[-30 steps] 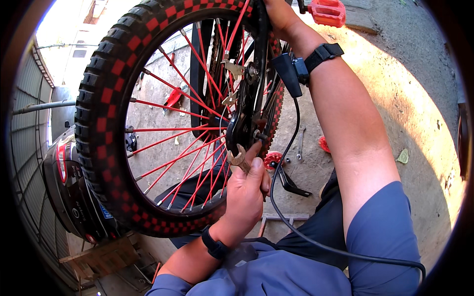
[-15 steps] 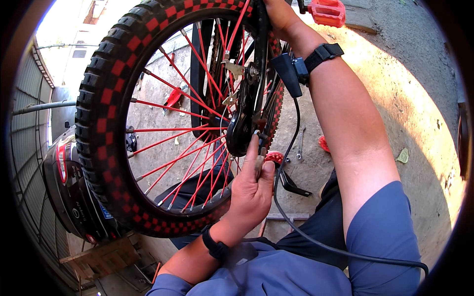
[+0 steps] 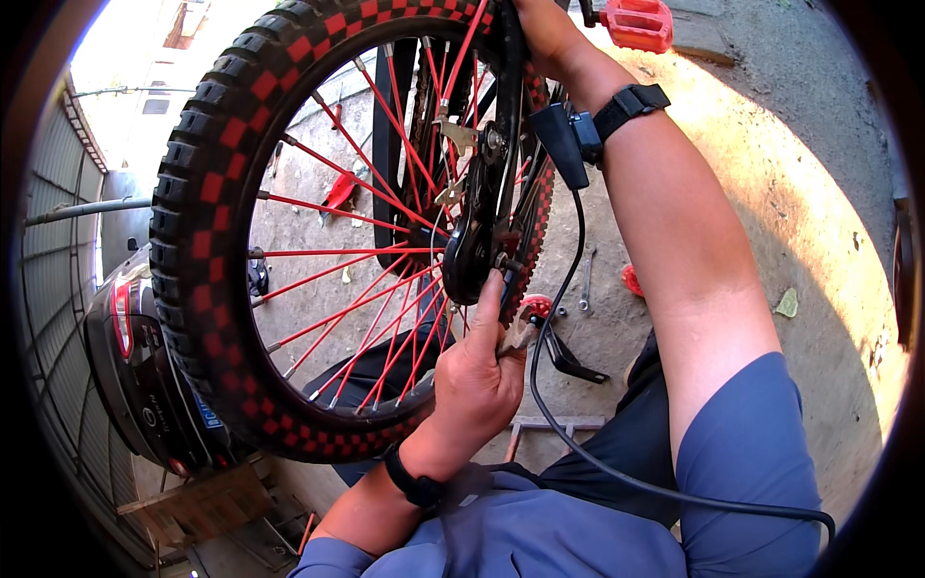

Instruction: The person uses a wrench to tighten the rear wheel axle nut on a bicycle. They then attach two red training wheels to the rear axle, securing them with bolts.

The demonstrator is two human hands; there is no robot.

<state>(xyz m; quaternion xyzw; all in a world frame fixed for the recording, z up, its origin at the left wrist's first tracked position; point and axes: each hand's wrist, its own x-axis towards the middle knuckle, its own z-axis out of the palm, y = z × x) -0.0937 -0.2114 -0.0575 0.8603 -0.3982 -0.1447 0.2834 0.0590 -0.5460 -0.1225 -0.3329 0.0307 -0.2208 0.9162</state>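
A bicycle wheel with a knobby black-and-red chequered tyre and red spokes stands before me. Beside its hub are a rounded black cover and an axle bolt with a nut. My left hand is just below that bolt, index finger stretched up towards it. Its thumb and other fingers are closed around a small greyish, tool-like piece that I cannot make out. At the top, my right hand grips the black bicycle frame; its fingertips are hidden.
A black cable hangs from the device on my right wrist. On the concrete lie a wrench and a black bent part. A red pedal juts in at the top. A dark car stands at left.
My left hand has drawn slightly down and left, so its index fingertip has moved off the axle bolt. The wheel has shifted very slightly. My right hand stays in place.
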